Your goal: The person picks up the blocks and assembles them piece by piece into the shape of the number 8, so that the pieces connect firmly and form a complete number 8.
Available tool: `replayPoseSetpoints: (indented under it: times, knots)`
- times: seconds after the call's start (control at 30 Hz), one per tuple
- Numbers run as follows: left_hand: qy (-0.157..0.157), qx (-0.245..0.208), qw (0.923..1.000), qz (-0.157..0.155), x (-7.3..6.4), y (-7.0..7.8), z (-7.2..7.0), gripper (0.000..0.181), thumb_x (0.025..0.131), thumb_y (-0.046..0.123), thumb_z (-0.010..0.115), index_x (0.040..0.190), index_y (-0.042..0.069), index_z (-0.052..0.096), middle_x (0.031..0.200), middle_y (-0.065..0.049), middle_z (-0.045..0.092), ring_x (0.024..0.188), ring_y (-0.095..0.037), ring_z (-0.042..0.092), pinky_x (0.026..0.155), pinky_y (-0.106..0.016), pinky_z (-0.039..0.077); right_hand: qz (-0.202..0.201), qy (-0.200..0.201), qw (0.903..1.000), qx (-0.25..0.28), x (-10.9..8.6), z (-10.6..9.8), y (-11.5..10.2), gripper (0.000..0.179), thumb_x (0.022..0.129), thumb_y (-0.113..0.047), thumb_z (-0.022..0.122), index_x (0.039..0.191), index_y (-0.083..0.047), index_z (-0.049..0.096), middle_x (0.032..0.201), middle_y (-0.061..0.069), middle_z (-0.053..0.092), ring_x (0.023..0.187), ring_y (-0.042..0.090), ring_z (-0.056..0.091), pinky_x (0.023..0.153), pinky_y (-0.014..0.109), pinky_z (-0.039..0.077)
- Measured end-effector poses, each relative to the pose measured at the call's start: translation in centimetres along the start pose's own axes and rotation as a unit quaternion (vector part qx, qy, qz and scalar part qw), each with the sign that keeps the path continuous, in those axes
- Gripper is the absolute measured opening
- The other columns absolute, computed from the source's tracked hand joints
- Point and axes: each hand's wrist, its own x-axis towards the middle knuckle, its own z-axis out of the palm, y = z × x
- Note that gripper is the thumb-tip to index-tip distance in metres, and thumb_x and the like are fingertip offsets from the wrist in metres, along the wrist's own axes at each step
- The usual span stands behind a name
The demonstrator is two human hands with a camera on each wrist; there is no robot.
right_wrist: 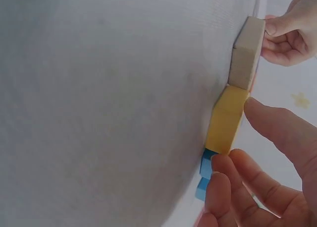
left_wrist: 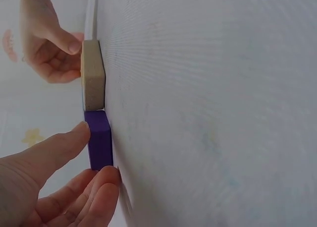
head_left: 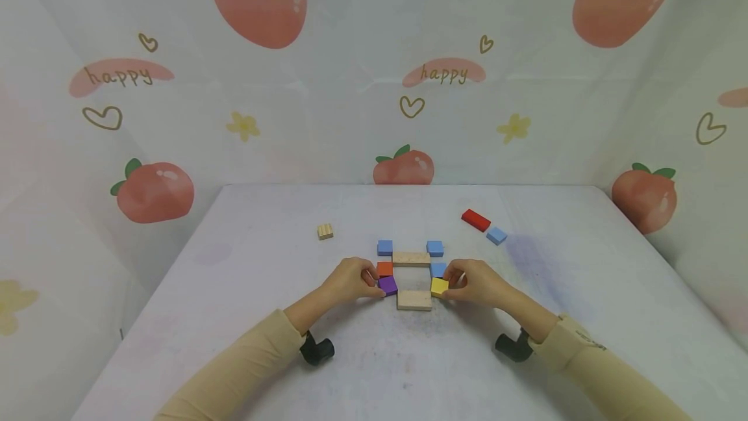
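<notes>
My left hand (head_left: 349, 279) pinches a purple block (head_left: 387, 286) between thumb and fingers at the left side of a ring of blocks. On the right side, a yellow block (head_left: 439, 287) is held between the thumb and fingers of my right hand (head_left: 480, 283). Both blocks lie low on the table, set slightly askew. Between them sits the near plain wooden block (head_left: 414, 301), its ends close to both. Just behind the purple one is an orange-red block (head_left: 384, 269); behind the yellow one, a blue block (head_left: 437, 269), partly covered by my right fingers.
A second wooden block (head_left: 411, 259) spans the far side, with a blue block at the left (head_left: 384, 247) and another at the right (head_left: 435, 248). Farther off lie a ridged wooden block (head_left: 324, 231), a long red block (head_left: 476, 219) and a loose blue block (head_left: 497, 235).
</notes>
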Motion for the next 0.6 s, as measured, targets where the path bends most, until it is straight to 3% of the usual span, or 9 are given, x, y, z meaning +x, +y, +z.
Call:
replayPoseSetpoints:
  times: [0.13,0.33,0.6]
  knots:
    - [0.005,0.004,0.9999,0.01,0.0,-0.1,-0.2,0.025,0.075,0.021,0.078,0.089,0.002,0.067,0.077,-0.005,0.067,0.069,-0.009,0.054,0.059,-0.019,0.044,0.005,0.008,1.0,-0.003,0.1,-0.3,0.1,0.021,0.079,-0.021,0.074,0.091,-0.008,0.063,0.081,-0.001,0.063,0.069,0.01,0.052,0.063,0.019,0.045]
    - [0.023,0.003,0.9997,0.0,0.3,0.0,-0.6,0.016,0.083,0.017,0.07,0.091,0.003,0.067,0.079,-0.007,0.066,0.069,-0.011,0.055,0.058,-0.02,0.044,0.024,0.018,0.9995,-0.002,0.2,-0.8,0.3,0.018,0.083,-0.02,0.069,0.094,-0.007,0.063,0.084,0.001,0.063,0.072,0.012,0.052,0.064,0.02,0.046]
    - [0.029,0.022,0.9993,-0.004,1.1,-0.2,-0.5,0.022,0.083,0.012,0.069,0.101,0.0,0.065,0.084,-0.009,0.068,0.074,-0.013,0.058,0.061,-0.02,0.045,0.029,0.028,0.9992,-0.003,0.4,-1.1,0.8,0.017,0.084,-0.019,0.068,0.095,-0.006,0.064,0.087,0.003,0.064,0.075,0.013,0.053,0.066,0.021,0.047]
